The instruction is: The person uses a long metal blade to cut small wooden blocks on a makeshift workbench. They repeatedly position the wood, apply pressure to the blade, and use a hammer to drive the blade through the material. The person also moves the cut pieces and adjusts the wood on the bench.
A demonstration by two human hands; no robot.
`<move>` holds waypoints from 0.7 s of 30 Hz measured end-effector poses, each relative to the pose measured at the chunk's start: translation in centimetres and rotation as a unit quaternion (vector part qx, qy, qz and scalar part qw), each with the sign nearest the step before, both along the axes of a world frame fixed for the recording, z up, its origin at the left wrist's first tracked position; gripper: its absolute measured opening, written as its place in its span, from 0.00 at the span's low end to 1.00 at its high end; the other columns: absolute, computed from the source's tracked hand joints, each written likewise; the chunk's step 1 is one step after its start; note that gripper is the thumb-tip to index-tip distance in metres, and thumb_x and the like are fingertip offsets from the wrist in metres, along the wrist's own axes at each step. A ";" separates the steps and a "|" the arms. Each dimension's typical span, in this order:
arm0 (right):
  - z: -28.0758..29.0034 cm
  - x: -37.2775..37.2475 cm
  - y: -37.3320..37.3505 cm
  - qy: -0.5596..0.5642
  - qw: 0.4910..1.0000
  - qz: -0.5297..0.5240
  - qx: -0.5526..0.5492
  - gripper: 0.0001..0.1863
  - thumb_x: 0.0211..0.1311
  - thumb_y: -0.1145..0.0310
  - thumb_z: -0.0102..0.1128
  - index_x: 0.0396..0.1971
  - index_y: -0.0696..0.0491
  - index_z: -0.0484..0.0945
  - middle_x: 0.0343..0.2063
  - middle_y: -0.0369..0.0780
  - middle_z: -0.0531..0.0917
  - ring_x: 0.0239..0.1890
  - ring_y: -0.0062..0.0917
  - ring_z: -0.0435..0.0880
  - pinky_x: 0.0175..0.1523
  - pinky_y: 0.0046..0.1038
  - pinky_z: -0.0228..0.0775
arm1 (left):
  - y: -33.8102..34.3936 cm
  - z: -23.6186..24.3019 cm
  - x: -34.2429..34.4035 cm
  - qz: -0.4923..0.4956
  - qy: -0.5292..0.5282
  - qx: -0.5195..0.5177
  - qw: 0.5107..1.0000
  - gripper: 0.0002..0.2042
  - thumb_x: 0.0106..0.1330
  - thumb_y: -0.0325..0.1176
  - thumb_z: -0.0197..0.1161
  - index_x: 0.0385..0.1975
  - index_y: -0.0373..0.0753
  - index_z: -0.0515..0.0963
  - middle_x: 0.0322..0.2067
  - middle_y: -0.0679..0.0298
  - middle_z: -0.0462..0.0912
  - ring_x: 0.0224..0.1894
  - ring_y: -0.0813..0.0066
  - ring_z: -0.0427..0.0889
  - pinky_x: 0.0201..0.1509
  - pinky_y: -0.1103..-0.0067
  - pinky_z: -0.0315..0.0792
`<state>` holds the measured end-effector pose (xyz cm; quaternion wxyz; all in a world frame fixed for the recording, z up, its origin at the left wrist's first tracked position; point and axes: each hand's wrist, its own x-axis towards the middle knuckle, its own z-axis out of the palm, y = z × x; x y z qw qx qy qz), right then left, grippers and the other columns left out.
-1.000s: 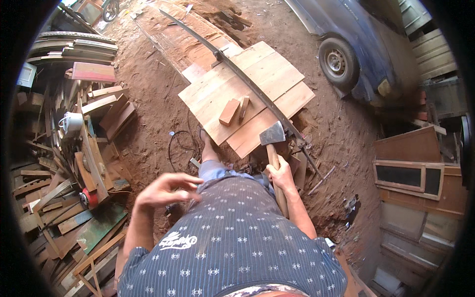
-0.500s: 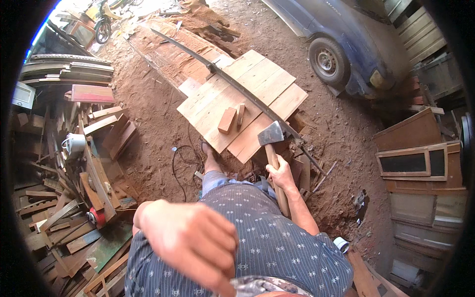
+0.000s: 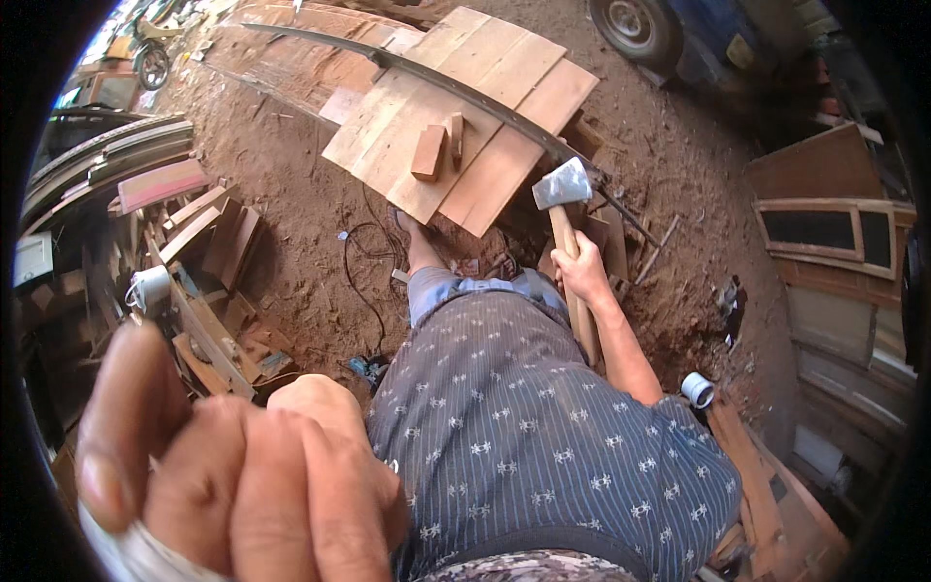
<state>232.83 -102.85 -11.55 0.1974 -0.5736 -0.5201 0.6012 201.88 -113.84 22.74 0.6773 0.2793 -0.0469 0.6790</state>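
My right hand [image 3: 585, 269] is wrapped round the wooden handle of an axe [image 3: 563, 186], its grey metal head raised just beyond my fingers. The handle's lower end rests against my dark striped shirt. Large and close at the lower left is my left hand [image 3: 257, 475], its fingers bent and mostly together, one finger set apart. A whitish edge shows below it; whatever those fingers hold is hidden. Ahead lie pale wooden boards [image 3: 388, 145] side by side, bearing a reddish wood block [image 3: 429, 152] and a thinner wood piece [image 3: 456, 141].
A long dark metal bar [image 3: 465, 92] lies across the boards. Scrap wood and a white bucket [image 3: 150, 288] are at left. A dark cable [image 3: 349, 281] lies on the dirt. Wooden frames [image 3: 824, 233] lean at right, a blue car's wheel [image 3: 632, 27] stands beyond.
My left hand has moved left and closer to the camera, growing larger. The view has tilted down, so boards and car sit higher. The axe stays in my right hand.
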 end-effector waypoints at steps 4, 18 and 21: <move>-0.8 1.9 -1.1 -0.016 1.000 -0.022 -0.015 0.23 0.59 0.69 0.62 0.54 0.62 0.74 0.20 0.36 0.79 0.16 0.20 0.78 0.22 0.27 0.73 | 1.6 -0.5 3.8 0.008 0.135 0.163 0.977 0.04 0.73 0.28 0.56 0.34 0.38 0.75 0.26 0.62 0.79 0.23 0.72 0.77 0.32 0.73 0.77; 0.4 0.9 -0.4 0.015 1.000 -0.006 -0.026 0.17 0.60 0.71 0.62 0.47 0.61 0.75 0.21 0.36 0.79 0.17 0.20 0.79 0.23 0.26 0.73 | 2.0 -0.3 5.9 0.084 0.233 0.263 0.932 0.04 0.73 0.28 0.57 0.40 0.35 0.75 0.32 0.56 0.80 0.32 0.66 0.78 0.41 0.70 0.76; 0.8 0.5 0.0 0.010 0.999 -0.023 -0.046 0.16 0.60 0.72 0.62 0.47 0.60 0.76 0.21 0.36 0.79 0.16 0.20 0.78 0.21 0.26 0.72 | 1.9 0.0 5.8 0.089 0.237 0.270 0.929 0.05 0.73 0.28 0.57 0.42 0.34 0.74 0.34 0.55 0.80 0.34 0.65 0.79 0.43 0.69 0.76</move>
